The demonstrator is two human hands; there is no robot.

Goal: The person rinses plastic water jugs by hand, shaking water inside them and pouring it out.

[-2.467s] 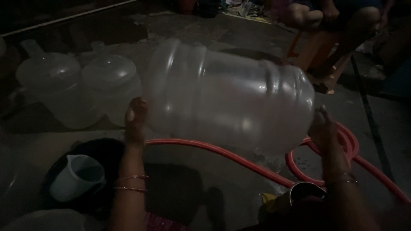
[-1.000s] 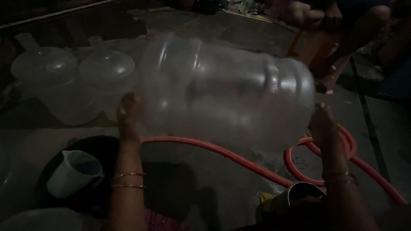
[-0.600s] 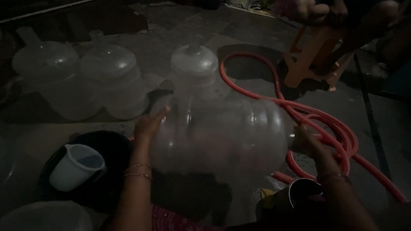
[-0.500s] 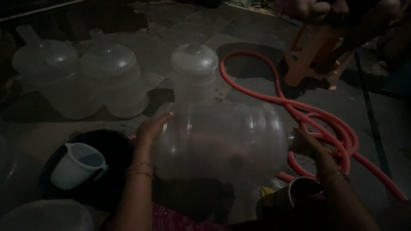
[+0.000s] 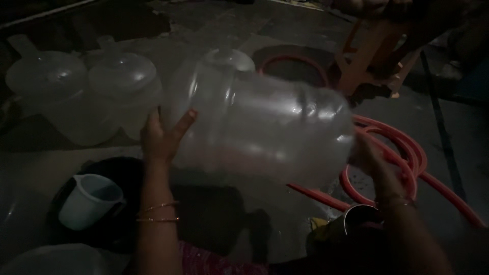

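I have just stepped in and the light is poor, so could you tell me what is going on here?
A person holds a large clear plastic water jug on its side above the floor, the left hand at its shoulder end and the right hand at its base. Two more jugs stand upright behind on the left. A red hose coils on the floor, and a white mug lies in a dark basin.

Clear ribbed water jug [image 5: 265,127], red-orange hose [image 5: 407,153], white mug [image 5: 89,201], gold bangles [image 5: 158,211], orange stool [image 5: 374,56]
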